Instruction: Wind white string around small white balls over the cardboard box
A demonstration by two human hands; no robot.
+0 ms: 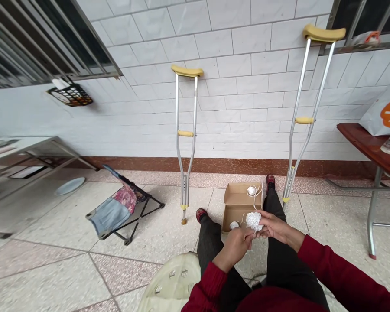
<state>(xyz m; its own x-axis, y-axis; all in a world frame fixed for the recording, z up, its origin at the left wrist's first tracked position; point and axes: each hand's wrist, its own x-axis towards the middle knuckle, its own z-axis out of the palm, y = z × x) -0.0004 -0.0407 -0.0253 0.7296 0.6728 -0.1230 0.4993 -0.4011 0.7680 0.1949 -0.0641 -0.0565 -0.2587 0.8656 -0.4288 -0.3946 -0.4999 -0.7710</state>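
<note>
A ball of white yarn [253, 221] is held between my knees, above an open cardboard box [231, 212]. My right hand [274, 227] grips the ball from the right, thumb on top and fingers beneath. Close against its lower left side, my left hand [236, 246] is closed, its fingertips pinching at the yarn; the exact strand is hard to make out. A smaller white yarn ball [251, 190] lies on the box's raised flap, and another small ball [234, 225] sits in the box's near left corner. Loose strands run from these up toward the held ball.
Two crutches, one left [186, 134] and one right [303, 120], lean on the tiled wall. A folding chair [117, 210] stands left; a pale plastic stool [169, 284] is beside my left leg. A red-brown table [364, 138] with a bag [381, 108] stands right.
</note>
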